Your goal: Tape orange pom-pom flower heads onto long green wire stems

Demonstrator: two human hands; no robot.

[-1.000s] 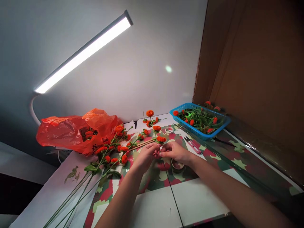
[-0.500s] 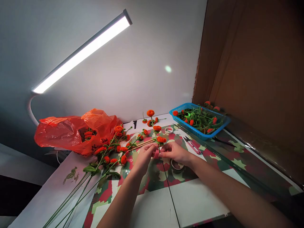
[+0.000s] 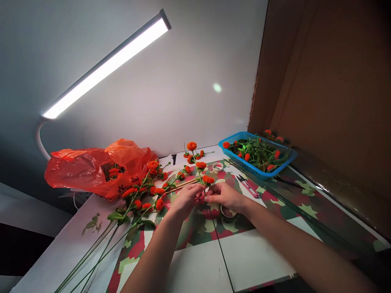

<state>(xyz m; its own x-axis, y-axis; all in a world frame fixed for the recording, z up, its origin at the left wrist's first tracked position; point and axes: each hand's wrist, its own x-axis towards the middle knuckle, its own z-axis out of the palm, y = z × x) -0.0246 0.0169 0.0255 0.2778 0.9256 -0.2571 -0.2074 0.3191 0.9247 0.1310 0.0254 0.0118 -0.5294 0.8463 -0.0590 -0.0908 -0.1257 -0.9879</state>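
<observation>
Between my two hands stands an artificial flower stem (image 3: 215,228) with several fuzzy orange blooms (image 3: 200,165) near its top. My left hand (image 3: 191,195) pinches the stem just under the lowest bloom, fingers closed. Opposite it, my right hand (image 3: 224,194) is closed in a pinch on the same stem, thumb and forefinger together. The long dark lower stem runs down toward the table's front edge. Below my right hand lies a roll of tape (image 3: 228,211), partly covered by the hand.
Finished-looking orange flower stems (image 3: 134,203) lie at left beside a red plastic bag (image 3: 73,169). A blue basket (image 3: 259,173) of flowers and greenery stands back right. Pink-handled snips (image 3: 249,187), a white tape ring (image 3: 218,167) and wooden sticks (image 3: 183,185) lie nearby. A lamp (image 3: 106,67) hangs above.
The top of the flower stem has tilted slightly left. My left fingers have shifted a little on the stem, while both hands stay at nearly the same spot.
</observation>
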